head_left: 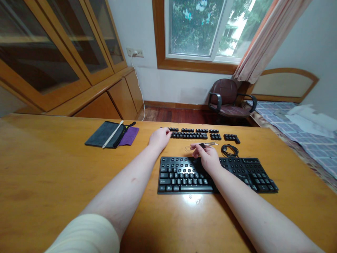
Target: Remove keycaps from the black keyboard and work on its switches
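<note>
A black keyboard point(196, 188) lies on the desk before me, with bare switches in its upper left rows and keycaps on the lower rows. Behind it, loose black keycaps point(189, 135) are laid out in rows. My left hand point(160, 137) is at the left end of these rows, its fingertips pinched together at a keycap; the fingers partly hide it. Over the keyboard's upper edge, my right hand point(207, 156) grips a wire keycap puller point(202, 145) with a black handle. Its thin wire loops point left. Just beyond the fingers is a slim silver tool point(211, 143), possibly tweezers.
A coiled black cable point(229, 151) sits behind the keyboard's right half. To the left lie a grey pouch point(98, 135), a pale stick point(112, 134) and a purple cloth point(129, 136). Past the wooden desk point(52, 168) stand an armchair point(226, 95) and a bed point(302, 133).
</note>
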`<state>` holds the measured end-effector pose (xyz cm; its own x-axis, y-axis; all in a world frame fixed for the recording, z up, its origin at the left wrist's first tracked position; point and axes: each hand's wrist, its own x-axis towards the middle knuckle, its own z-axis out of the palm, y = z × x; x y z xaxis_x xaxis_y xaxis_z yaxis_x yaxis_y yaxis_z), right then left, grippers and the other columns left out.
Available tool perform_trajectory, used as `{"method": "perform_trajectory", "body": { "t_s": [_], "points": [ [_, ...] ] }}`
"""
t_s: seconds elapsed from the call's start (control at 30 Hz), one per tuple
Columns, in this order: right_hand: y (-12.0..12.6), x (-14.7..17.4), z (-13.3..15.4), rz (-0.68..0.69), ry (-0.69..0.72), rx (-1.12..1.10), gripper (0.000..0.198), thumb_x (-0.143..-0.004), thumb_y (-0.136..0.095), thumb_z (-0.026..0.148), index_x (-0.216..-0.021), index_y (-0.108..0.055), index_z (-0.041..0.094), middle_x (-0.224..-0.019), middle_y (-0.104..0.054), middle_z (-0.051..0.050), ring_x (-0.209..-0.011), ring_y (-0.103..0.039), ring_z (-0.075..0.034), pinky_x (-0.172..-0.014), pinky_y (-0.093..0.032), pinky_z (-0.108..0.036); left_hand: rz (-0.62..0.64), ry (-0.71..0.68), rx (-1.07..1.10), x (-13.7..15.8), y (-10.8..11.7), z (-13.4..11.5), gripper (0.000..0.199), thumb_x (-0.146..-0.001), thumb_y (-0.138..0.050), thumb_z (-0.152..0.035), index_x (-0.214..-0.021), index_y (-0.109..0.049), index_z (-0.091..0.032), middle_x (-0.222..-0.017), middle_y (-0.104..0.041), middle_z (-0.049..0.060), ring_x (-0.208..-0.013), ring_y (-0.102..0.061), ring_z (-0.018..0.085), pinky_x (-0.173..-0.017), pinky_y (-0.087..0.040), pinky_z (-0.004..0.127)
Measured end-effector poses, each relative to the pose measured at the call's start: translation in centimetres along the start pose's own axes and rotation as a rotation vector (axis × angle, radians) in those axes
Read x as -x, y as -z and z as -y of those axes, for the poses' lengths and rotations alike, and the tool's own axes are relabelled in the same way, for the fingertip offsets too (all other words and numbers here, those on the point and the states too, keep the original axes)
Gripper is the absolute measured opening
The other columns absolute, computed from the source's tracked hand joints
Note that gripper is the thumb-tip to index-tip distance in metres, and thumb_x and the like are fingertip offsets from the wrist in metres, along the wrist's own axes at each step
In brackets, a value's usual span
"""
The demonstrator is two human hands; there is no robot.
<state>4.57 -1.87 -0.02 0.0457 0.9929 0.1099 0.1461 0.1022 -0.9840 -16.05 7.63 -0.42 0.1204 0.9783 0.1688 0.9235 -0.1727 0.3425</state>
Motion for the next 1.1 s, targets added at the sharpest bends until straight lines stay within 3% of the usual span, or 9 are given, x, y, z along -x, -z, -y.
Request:
{"method": "perform_trajectory", "body": {
  "t_s": [0.23,0.4,0.57,0.7,0.87,1.1],
  "points": [
    [-0.1,0.0,-0.3,0.068,0.020,-0.039,0.042,-0.081,-0.052,0.052,-0.086,-0.066,0.013,-0.076,-0.066,-0.007,-0.052,-0.057,-0.011,-0.051,-0.048,-0.025,-0.010,0.019,0.027,0.1,0.2,-0.2,0.031,-0.089,-0.039,-0.039,-0.091,-0.065,-0.021,-0.090,-0.069,0.007,-0.083,-0.062,0.020,-0.071,-0.044,0.027],
    [-0.8,0.7,-0.3,0.348,0.010,-0.134,0.037,-0.085,-0.048,0.046,-0.103,-0.055,0.015,-0.081,-0.065,-0.006,-0.068,-0.065,-0.015,-0.058,-0.053,-0.028,-0.067,0.011,0.072,0.2,0.3,0.0,0.039,-0.091,-0.032,-0.040,-0.083,-0.064,-0.020,-0.086,-0.068,0.007,-0.081,-0.060,0.019,-0.068,-0.041,0.026],
    [-1.3,1.7,1.0,0.466,0.032,0.041,0.020,-0.089,-0.044,0.032,-0.097,-0.052,0.016,-0.080,-0.065,-0.005,-0.067,-0.063,-0.013,-0.058,-0.051,-0.025,-0.114,0.016,0.125,0.0,0.3,0.4,0.038,-0.091,-0.031,-0.039,-0.083,-0.063,-0.020,-0.083,-0.068,0.006,-0.077,-0.059,0.018,-0.065,-0.039,0.026],
    [-1.7,2.3,1.7,0.519,0.057,0.167,0.017,-0.089,-0.043,0.025,-0.096,-0.055,0.017,-0.082,-0.066,-0.005,-0.065,-0.061,-0.012,-0.056,-0.049,-0.024,-0.122,0.000,0.153,-0.1,0.3,0.2,0.038,-0.091,-0.032,-0.038,-0.084,-0.063,-0.019,-0.083,-0.067,0.006,-0.078,-0.058,0.018,-0.067,-0.039,0.026],
    [-2.4,2.7,1.3,0.492,0.106,0.292,0.017,-0.089,-0.043,0.023,-0.096,-0.057,0.019,-0.080,-0.067,-0.003,-0.064,-0.060,-0.013,-0.059,-0.049,-0.025,-0.129,-0.077,0.172,0.3,0.1,-0.3,0.037,-0.091,-0.032,-0.037,-0.080,-0.063,-0.019,-0.079,-0.066,0.005,-0.076,-0.057,0.017,-0.066,-0.038,0.026],
    [-2.7,2.7,0.8,0.495,0.068,0.251,0.017,-0.090,-0.041,0.024,-0.095,-0.057,0.019,-0.079,-0.066,-0.003,-0.063,-0.062,-0.013,-0.057,-0.050,-0.024,-0.117,-0.149,0.177,0.8,-0.1,-1.2,0.034,-0.090,-0.035,-0.037,-0.078,-0.063,-0.020,-0.077,-0.065,0.003,-0.074,-0.057,0.016,-0.063,-0.037,0.025]
  ]
}}
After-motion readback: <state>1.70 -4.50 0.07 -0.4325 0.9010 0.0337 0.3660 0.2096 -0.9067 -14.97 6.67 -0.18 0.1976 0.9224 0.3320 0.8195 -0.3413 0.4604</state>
